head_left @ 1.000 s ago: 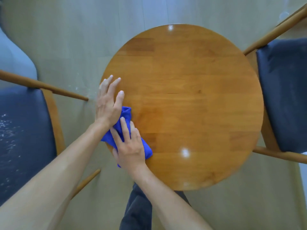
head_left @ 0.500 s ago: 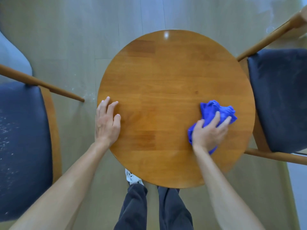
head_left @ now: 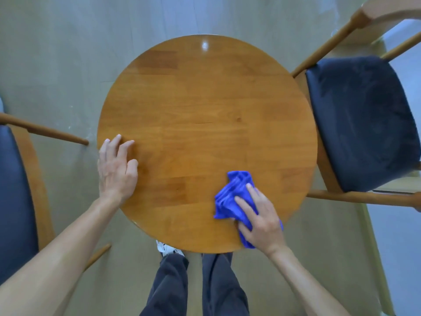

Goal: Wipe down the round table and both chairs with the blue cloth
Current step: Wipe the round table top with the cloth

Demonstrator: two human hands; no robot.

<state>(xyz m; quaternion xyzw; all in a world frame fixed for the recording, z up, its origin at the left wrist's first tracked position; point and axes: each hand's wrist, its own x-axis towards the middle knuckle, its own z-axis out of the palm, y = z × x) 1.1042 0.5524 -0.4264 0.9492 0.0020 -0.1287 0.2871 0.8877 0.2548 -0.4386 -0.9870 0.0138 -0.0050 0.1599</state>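
left chair (head_left: 16, 190) cut off by frame edge, blue cloth (head_left: 230, 197) partly hidden under right hand (head_left: 262, 215)

We find no text, label, brand, number or sign that we can read anywhere in this view.
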